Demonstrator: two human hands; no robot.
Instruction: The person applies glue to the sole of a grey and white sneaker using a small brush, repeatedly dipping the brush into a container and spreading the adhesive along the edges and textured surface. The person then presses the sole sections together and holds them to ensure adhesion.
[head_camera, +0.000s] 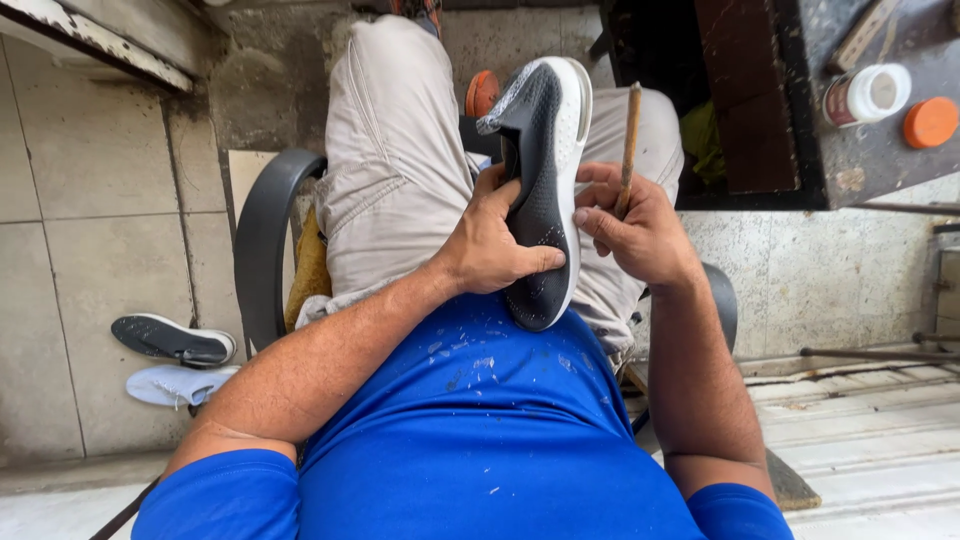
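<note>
I sit in a chair and hold a shoe (545, 130) upside down on my lap, its black textured sole with a white rim facing up. My left hand (490, 240) grips the shoe's side, thumb pressed across the heel end of the sole. My right hand (640, 230) rests against the white rim on the other side and holds a thin wooden stick (630, 140) that points up and away from me.
A black shoe (172, 338) and a white sole (178, 384) lie on the tiled floor at the left. A dark worktable (860, 160) at the upper right carries a small white-capped jar (866, 94) and an orange lid (930, 122). The chair's black armrest (262, 240) curves at my left.
</note>
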